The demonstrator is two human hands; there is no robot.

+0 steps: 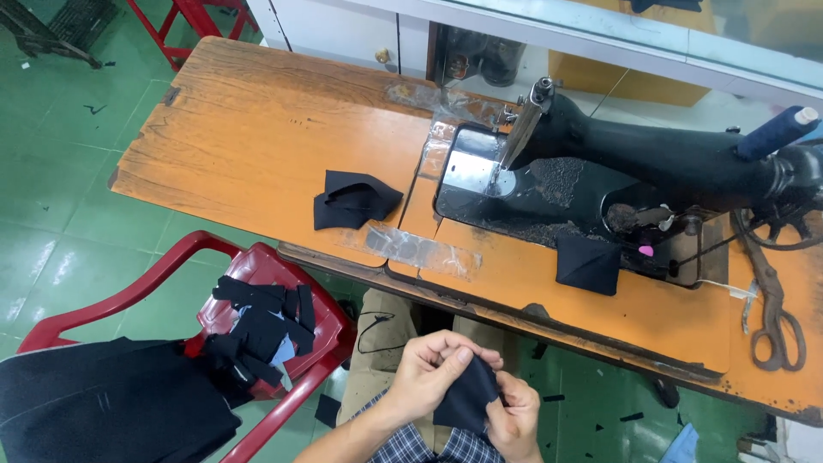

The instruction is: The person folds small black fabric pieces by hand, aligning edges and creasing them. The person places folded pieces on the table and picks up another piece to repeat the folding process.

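Both hands pinch a small, soft piece of black woven fabric point(467, 396) below the near edge of the worn orange wooden worktop point(257, 137): the left hand point(429, 369) grips its top, the right hand point(514, 420) its lower side. A matte black cast-iron sewing machine point(634, 163) stands by the far edge.

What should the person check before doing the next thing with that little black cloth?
1. Both hands on the cloth: ok. Left hand and right hand pinch the black cloth piece.
2. Space under the sewing machine needle: ok, nothing lies there.
3. Scissors within reach: ok, on the table at the right.
4. Other pieces sorted: ok, folded piece left, another piece by the machine.
5. Thread through needle: cannot tell.
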